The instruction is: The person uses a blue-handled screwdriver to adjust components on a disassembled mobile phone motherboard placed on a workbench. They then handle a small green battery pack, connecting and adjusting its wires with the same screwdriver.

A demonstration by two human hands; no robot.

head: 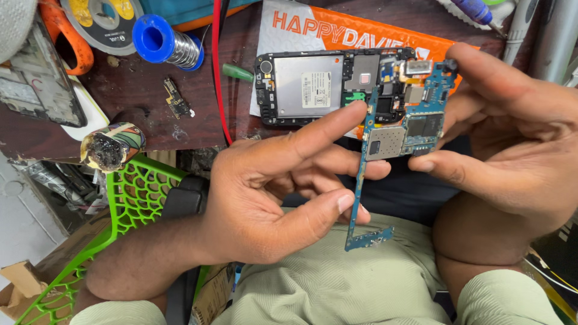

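Closest to me, over the person's lap, both hands hold a blue circuit board (402, 129) up in the air, just in front of the tabletop's (150, 129) edge. The right hand (512, 138) has its grip closed on the board's wide upper part, thumb below and fingers curled over the top corner. The left hand (283, 192) is half open; its forefinger lies along the board's narrow stem and the thumb touches the stem lower down, steadying more than clamping. The stem runs down to a small foot near the knees.

The board looks light, thin and stiff, but fragile: that long neck could snap if bent, and the chips and metal shields on its face are best left untouched. The bare edges of the wide part seem the safest place to hold.

Beyond, on the dark tabletop, an opened phone (313, 87) lies on an orange-and-white card (337, 30). Left of it sit a small loose part (178, 99), a solder spool (165, 42) and a blackened roll (113, 146), with a red wire (218, 72) running between. A green chair (129, 198) stands below.
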